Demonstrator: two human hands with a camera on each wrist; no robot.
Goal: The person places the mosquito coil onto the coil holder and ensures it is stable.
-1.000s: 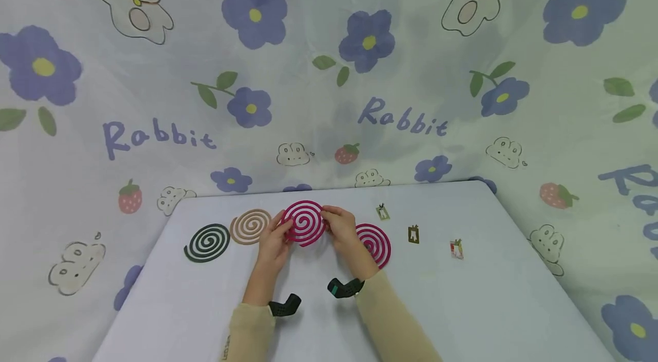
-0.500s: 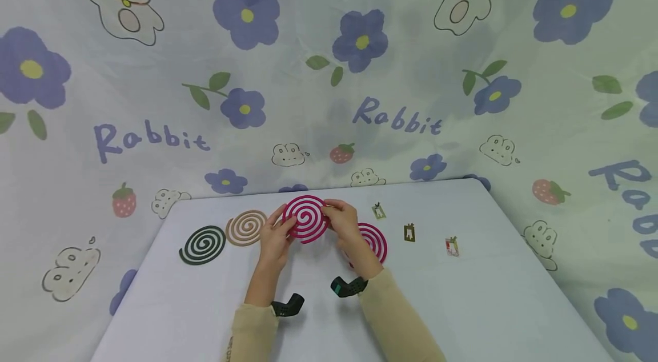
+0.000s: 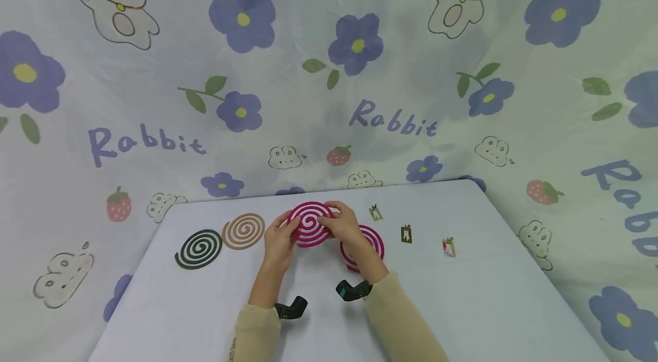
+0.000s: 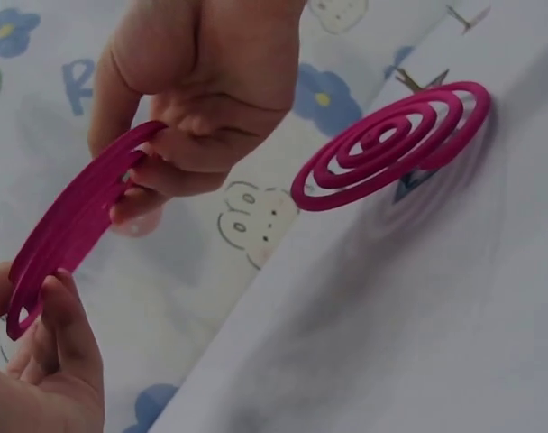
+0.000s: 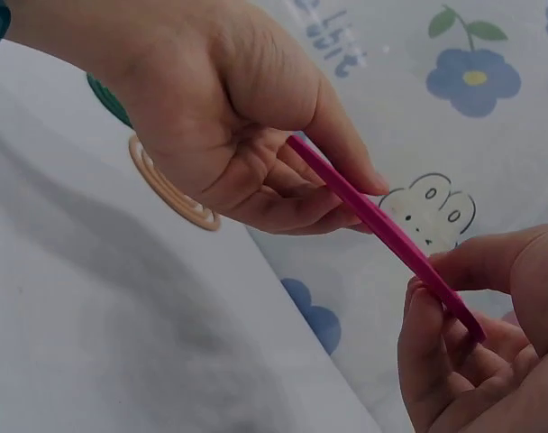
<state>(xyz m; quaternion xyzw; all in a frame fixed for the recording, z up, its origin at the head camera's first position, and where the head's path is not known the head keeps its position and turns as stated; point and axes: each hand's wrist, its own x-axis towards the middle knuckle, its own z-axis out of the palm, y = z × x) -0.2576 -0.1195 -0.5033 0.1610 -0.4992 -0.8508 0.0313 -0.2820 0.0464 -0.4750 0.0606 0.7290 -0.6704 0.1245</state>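
A pink mosquito coil (image 3: 310,222) is held up above the table between both hands. My left hand (image 3: 278,245) pinches its left edge, the thumb on the near face. The right hand (image 3: 345,225) pinches the opposite edge, thumb over the rings. In the right wrist view the coil (image 5: 400,242) appears edge-on, a thin slanted strip between the two hands. A second pink coil (image 3: 381,248) is partly hidden behind my right forearm. The left wrist view shows that coil (image 4: 382,135) raised off the table on a small metal stand (image 4: 416,180).
On the left lie a dark green coil (image 3: 199,249) and a tan coil (image 3: 243,231). Three small metal stands, one gold-toned (image 3: 376,213), one bronze (image 3: 406,234) and one reddish (image 3: 449,247), stand apart on the right of the white table (image 3: 488,305). A printed cloth hangs behind.
The held coil has moved slightly right relative to the table. My right thumb has shifted inward over its rings. The view has turned a little, and the other coils stay put.
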